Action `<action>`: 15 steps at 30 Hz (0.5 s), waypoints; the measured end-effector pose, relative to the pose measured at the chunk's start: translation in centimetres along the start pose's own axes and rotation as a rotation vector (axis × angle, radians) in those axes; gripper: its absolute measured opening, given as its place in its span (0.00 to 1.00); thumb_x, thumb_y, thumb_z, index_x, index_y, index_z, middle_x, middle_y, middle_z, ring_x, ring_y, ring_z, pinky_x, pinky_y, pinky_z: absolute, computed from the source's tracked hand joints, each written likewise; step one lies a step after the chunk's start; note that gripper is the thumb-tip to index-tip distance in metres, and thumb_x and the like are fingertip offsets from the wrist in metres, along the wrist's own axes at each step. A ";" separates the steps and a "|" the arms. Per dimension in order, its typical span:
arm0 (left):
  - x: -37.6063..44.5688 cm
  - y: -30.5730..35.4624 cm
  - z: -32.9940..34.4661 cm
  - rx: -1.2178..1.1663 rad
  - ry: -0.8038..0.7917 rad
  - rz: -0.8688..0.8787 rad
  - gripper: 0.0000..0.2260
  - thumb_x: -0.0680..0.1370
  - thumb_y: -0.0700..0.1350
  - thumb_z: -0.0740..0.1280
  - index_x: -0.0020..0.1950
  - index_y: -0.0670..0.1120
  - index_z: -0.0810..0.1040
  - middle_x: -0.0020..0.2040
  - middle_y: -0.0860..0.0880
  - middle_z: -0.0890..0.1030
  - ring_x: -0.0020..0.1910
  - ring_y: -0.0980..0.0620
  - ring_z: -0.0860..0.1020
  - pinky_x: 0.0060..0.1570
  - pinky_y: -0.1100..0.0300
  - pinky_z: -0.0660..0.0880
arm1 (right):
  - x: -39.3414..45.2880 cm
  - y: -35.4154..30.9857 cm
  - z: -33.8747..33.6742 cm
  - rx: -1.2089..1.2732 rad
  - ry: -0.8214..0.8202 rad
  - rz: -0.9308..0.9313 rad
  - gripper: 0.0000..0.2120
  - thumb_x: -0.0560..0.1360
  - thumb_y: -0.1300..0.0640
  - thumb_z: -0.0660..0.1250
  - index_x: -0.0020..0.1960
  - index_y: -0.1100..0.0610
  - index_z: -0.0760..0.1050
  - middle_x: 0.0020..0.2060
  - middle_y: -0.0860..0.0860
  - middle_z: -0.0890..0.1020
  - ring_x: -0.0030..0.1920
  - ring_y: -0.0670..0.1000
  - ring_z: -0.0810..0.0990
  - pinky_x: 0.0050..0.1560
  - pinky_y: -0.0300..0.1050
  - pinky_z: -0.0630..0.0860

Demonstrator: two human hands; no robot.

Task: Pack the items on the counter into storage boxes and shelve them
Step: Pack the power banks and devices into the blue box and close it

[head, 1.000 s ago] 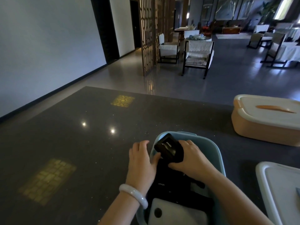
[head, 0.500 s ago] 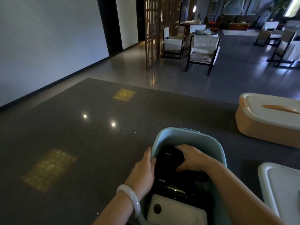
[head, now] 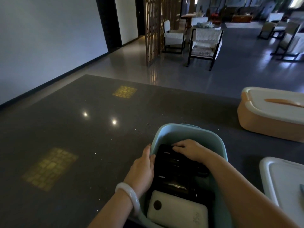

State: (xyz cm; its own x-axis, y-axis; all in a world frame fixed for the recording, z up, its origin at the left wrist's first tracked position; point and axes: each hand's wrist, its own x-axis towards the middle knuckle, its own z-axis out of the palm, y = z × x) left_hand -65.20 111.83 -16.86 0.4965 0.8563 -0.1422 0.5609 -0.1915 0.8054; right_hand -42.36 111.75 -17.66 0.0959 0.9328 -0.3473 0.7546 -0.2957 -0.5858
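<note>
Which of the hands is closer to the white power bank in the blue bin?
Left. The left hand grips the blue bin's left rim just beyond the white power bank. The right hand rests on a black device at the far end.

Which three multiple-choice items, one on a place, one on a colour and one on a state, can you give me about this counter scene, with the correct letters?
1. Where is the white power bank?
A. on the bare counter
B. in the blue storage box, at its near end
C. on the orange box

2. What colour is the lidded box at the far right?
A. orange
B. green
C. black

3. What is the right hand doing?
A. hanging free above the box
B. lifting a lid
C. pressing on a black Anker device inside the box

Answers: 1 B, it lies inside the blue walls; 2 A, its walls are orange under a pale lid; 3 C, the fingers rest on the device.
</note>
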 end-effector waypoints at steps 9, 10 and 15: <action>0.1 -0.1 0.1 0.009 -0.007 -0.034 0.18 0.83 0.55 0.51 0.74 0.61 0.58 0.47 0.57 0.80 0.39 0.65 0.80 0.34 0.70 0.73 | -0.4 -0.2 -0.1 0.010 -0.044 -0.017 0.15 0.77 0.54 0.67 0.63 0.47 0.78 0.55 0.46 0.82 0.56 0.47 0.78 0.63 0.43 0.71; 0.2 -0.1 0.1 0.009 -0.008 -0.036 0.19 0.83 0.55 0.51 0.74 0.61 0.58 0.47 0.57 0.80 0.39 0.64 0.80 0.35 0.69 0.73 | -0.4 -0.2 0.0 0.022 -0.044 -0.013 0.15 0.77 0.54 0.66 0.63 0.48 0.78 0.56 0.47 0.82 0.56 0.47 0.78 0.63 0.43 0.71; 0.3 -0.4 0.1 0.026 0.003 -0.037 0.19 0.83 0.56 0.51 0.74 0.61 0.58 0.50 0.56 0.79 0.43 0.61 0.79 0.42 0.62 0.75 | -0.5 -0.3 0.3 0.004 -0.061 0.015 0.13 0.78 0.53 0.65 0.61 0.51 0.79 0.54 0.50 0.82 0.54 0.49 0.79 0.60 0.44 0.72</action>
State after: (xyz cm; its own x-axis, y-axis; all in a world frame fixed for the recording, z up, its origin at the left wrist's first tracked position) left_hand -65.24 112.09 -17.23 0.4732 0.8645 -0.1694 0.5954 -0.1721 0.7848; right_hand -42.83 111.32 -17.48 0.0673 0.9140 -0.4000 0.7510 -0.3103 -0.5828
